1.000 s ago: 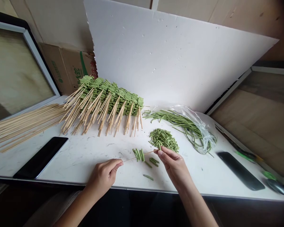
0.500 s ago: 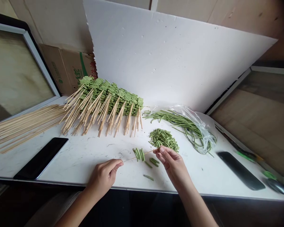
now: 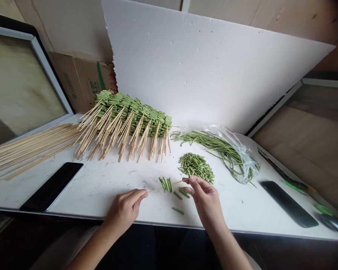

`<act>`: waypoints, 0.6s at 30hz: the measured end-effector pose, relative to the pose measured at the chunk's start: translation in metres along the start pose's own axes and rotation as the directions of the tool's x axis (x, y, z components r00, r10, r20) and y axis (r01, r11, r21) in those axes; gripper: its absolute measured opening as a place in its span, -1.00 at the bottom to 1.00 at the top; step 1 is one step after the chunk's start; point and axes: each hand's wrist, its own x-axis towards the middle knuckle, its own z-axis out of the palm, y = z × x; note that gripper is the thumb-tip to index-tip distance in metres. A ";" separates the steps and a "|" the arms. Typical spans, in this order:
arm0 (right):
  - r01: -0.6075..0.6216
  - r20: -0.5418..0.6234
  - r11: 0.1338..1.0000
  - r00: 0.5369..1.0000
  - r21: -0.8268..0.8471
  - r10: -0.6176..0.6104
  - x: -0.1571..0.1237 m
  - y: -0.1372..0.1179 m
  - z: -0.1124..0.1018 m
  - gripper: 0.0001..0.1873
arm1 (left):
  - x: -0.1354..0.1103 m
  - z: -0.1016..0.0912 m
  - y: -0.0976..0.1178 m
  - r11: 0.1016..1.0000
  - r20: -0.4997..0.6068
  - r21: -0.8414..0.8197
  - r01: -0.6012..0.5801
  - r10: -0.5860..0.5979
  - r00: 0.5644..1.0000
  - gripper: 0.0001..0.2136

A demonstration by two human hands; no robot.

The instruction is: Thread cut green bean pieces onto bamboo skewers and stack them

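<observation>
My left hand (image 3: 128, 208) is closed, its thumb and forefinger pinching one end of a thin bamboo skewer (image 3: 155, 190). Several short green bean pieces (image 3: 166, 184) sit side by side across the middle of that skewer. At the other end, the thumb and forefinger of my right hand (image 3: 204, 197) pinch around the tip; whether a bean piece is also between them I cannot tell. Loose cut pieces (image 3: 178, 210) lie on the white table below, a few of them partly behind my right fingers. Just beyond my right hand is a heap of cut beans (image 3: 196, 166).
Finished bean skewers (image 3: 135, 116) are stacked at the back left, sticks pointing forward. Bare skewers (image 3: 33, 144) lie far left, near a black phone (image 3: 52, 186). Long uncut beans (image 3: 211, 142) spill from a clear plastic bag (image 3: 243, 159). A dark flat object (image 3: 288, 203) and a mouse (image 3: 334, 223) lie right.
The view has shifted slightly. My right hand's fingers have spread a little over the loose bean pieces, while both hands still hold the skewer.
</observation>
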 end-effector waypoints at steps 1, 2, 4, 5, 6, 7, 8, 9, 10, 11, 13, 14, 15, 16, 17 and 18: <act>0.000 -0.009 1.000 1.000 0.000 0.000 -0.001 0.001 0.000 -0.68 | -0.001 0.000 -0.001 1.000 0.001 0.000 0.000 0.000 1.000 -0.79; -0.001 -0.017 1.000 1.000 0.001 0.001 -0.001 0.001 0.001 -0.68 | -0.001 0.001 -0.001 1.000 0.001 0.000 -0.001 0.001 1.000 -0.78; 0.002 -0.027 1.000 1.000 0.006 -0.002 -0.003 0.003 0.002 -0.68 | -0.002 0.001 -0.002 1.000 -0.007 0.003 -0.003 0.003 1.000 -0.78; 0.008 -0.030 1.000 1.000 0.003 -0.008 -0.004 0.004 0.004 -0.69 | -0.002 0.001 -0.001 1.000 -0.012 0.003 -0.005 0.005 1.000 -0.78; 0.012 -0.023 1.000 1.000 -0.009 -0.012 -0.006 0.005 0.006 -0.69 | -0.001 0.001 -0.001 1.000 -0.014 0.001 -0.009 0.009 1.000 -0.78; 0.012 -0.003 0.999 1.000 -0.033 -0.012 -0.008 0.007 0.009 -0.70 | -0.001 0.000 0.001 1.000 -0.010 -0.004 -0.015 0.015 1.000 -0.78; 0.009 0.018 0.998 1.000 -0.061 -0.008 -0.011 0.008 0.012 -0.70 | 0.000 0.000 0.002 1.000 -0.005 -0.008 -0.021 0.021 1.000 -0.77; 0.003 0.042 0.996 0.999 -0.089 0.001 -0.014 0.009 0.016 -0.70 | 0.001 -0.001 0.004 1.000 -0.003 -0.012 -0.023 0.023 1.000 -0.77; -0.004 0.065 0.993 0.998 -0.115 0.011 -0.016 0.010 0.019 -0.69 | 0.002 -0.002 0.005 1.000 -0.007 -0.015 -0.022 0.022 1.000 -0.77; -0.008 0.081 0.991 0.997 -0.132 0.018 -0.019 0.010 0.022 -0.69 | 0.002 -0.002 0.007 1.000 -0.018 -0.016 -0.021 0.020 1.000 -0.78; -0.001 0.096 0.990 0.995 -0.141 0.015 -0.022 0.010 0.025 -0.70 | 0.004 -0.003 0.008 1.000 -0.042 -0.015 -0.019 0.019 0.999 -0.80; 0.003 0.098 0.990 0.995 -0.138 0.010 -0.022 0.009 0.026 -0.70 | 0.004 -0.003 0.009 1.000 -0.048 -0.015 -0.022 0.021 0.999 -0.81; 0.004 0.098 0.991 0.995 -0.132 0.009 -0.022 0.009 0.026 -0.70 | 0.004 -0.003 0.009 1.000 -0.049 -0.014 -0.025 0.024 0.999 -0.82; 0.000 0.089 0.993 0.996 -0.121 0.011 -0.022 0.008 0.025 -0.69 | 0.004 -0.003 0.009 1.000 -0.048 -0.013 -0.027 0.026 0.998 -0.82; -0.008 0.080 0.994 0.997 -0.110 0.017 -0.021 0.008 0.024 -0.68 | 0.003 -0.002 0.008 1.000 -0.049 -0.012 -0.025 0.025 0.998 -0.82; -0.018 0.073 0.994 0.997 -0.104 0.025 -0.020 0.008 0.023 -0.67 | 0.003 -0.002 0.008 1.000 -0.052 -0.011 -0.020 0.020 0.998 -0.82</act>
